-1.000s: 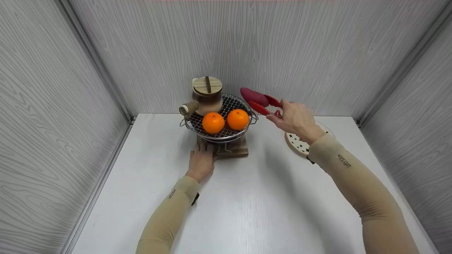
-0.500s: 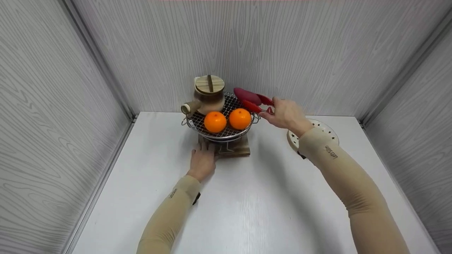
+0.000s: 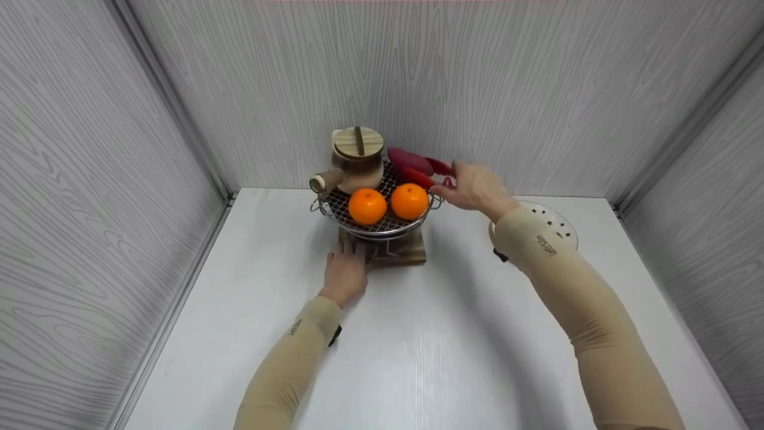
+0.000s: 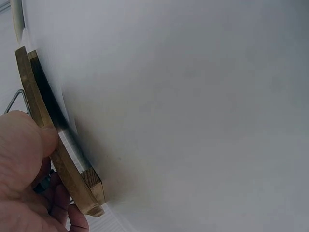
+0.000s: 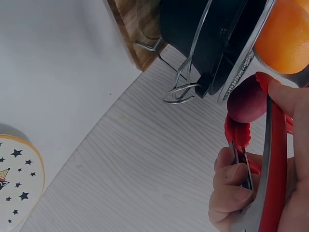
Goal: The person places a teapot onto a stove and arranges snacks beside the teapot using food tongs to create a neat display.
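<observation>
My right hand [image 3: 480,188] holds a pair of red tongs [image 5: 276,169]. Between the tong tips is a purple sweet potato [image 3: 410,161], over the back right of the round wire grill [image 3: 388,229]. Two oranges [image 3: 367,206] sit side by side on the mesh, and a side-handled teapot [image 3: 361,172] with a wooden lid stands behind them. Under the grill lies a wooden board [image 3: 409,254]. At its front left corner, my left hand [image 3: 346,273] grips the edge; the left wrist view shows the thumb [image 4: 49,140] on the wood and fingers curled beyond.
A round plate [image 3: 564,230] with black stars lies on the white table [image 3: 394,352], partly behind my right forearm. The grill has wire handles [image 5: 181,94] sticking out at its sides. Grey wood-grain panels [image 3: 477,71] enclose the table at the back and sides.
My right hand has moved left with the tongs and sweet potato, from beside the grill to over its back right part. My left hand has stayed on the board.
</observation>
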Demonstrator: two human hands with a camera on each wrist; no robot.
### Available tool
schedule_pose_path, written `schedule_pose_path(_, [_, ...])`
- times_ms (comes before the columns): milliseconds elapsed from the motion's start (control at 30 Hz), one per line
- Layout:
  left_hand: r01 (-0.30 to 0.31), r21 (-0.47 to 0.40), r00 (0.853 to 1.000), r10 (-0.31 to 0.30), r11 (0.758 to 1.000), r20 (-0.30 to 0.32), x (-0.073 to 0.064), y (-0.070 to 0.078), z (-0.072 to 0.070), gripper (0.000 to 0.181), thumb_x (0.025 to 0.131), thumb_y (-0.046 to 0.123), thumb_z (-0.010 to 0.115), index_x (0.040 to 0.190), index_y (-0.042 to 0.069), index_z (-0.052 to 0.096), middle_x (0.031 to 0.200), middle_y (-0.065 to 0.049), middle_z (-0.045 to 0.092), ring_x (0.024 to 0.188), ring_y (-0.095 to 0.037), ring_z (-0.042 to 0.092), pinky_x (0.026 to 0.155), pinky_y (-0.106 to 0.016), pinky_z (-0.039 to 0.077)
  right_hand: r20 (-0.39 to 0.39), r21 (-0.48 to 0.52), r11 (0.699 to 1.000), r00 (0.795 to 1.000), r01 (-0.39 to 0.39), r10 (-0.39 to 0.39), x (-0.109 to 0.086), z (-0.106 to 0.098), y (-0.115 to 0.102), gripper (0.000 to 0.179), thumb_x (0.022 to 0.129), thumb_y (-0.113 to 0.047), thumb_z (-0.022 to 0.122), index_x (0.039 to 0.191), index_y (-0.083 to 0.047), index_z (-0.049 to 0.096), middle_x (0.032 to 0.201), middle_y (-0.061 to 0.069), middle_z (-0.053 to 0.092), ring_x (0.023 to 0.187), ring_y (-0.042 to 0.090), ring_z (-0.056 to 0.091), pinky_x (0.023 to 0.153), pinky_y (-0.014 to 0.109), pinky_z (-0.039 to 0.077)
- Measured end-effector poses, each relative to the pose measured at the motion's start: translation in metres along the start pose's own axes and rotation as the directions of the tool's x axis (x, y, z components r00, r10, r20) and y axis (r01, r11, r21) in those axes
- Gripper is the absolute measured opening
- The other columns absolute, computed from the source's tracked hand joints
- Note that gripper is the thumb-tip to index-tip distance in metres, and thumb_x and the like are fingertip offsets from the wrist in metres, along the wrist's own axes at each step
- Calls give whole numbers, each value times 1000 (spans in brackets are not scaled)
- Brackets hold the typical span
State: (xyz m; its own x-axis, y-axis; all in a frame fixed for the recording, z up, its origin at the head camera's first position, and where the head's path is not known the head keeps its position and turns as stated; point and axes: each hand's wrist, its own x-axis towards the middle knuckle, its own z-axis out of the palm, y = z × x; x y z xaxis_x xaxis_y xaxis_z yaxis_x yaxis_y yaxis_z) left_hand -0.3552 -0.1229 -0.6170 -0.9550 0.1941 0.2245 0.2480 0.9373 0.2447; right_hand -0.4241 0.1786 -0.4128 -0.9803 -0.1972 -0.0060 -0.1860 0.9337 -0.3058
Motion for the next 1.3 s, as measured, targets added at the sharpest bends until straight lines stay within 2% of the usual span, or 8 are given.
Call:
schedule_pose_path(233, [1,-4,1000,-1,1000,6,0,0,1,57,108,32,75,153,2,57,161,-35,54,144,-54,56,110,-69,53,18,9,1000,1000,0,0,1,0,0,65,103,-61,69,136,-6,60,115,16,71,100,35,65,87,47,57])
schedule_pose_path(467, [14,-14,1000,-13,1000,24,1,0,-1,60,111,36,70,156,1,55,172,-35,44,152,-55,51,112,-70,52,26,-6,1000,1000,0,0,4,1,1,68,102,-63,69,137,-6,60,116,16,71,100,35,65,88,49,58])
schedule_pose_path(600, [12,-19,1000,-11,1000,16,1,0,-1,58,110,34,71,155,1,56,168,-35,48,151,-55,52,113,-70,51,33,-8,1000,999,-6,6,5,1,0,68,102,-64,69,137,-6,59,114,16,70,99,35,65,86,47,57])
schedule_pose_path(833, [8,-6,1000,-8,1000,27,0,1,-3,51,110,32,72,149,3,57,154,-31,57,137,-50,57,106,-65,55,24,-13,1000,999,-21,21,4,2,-2,67,100,-64,68,132,-6,60,108,15,67,95,34,61,81,44,51])
schedule_pose_path(1133, [8,-7,1000,-8,1000,10,0,1,-4,53,110,33,71,151,2,56,156,-32,57,135,-49,59,103,-64,56,34,49,997,998,-59,58,5,3,-2,69,99,-65,70,139,-9,59,113,13,67,99,32,62,81,43,51])
schedule_pose_path(1300, [0,-15,1000,-1,1000,-14,-1,2,-4,52,109,32,73,148,2,58,152,-31,60,131,-49,60,101,-64,56,19,74,996,999,-52,50,5,3,0,68,98,-65,72,136,-10,60,111,12,67,97,31,61,80,42,50])
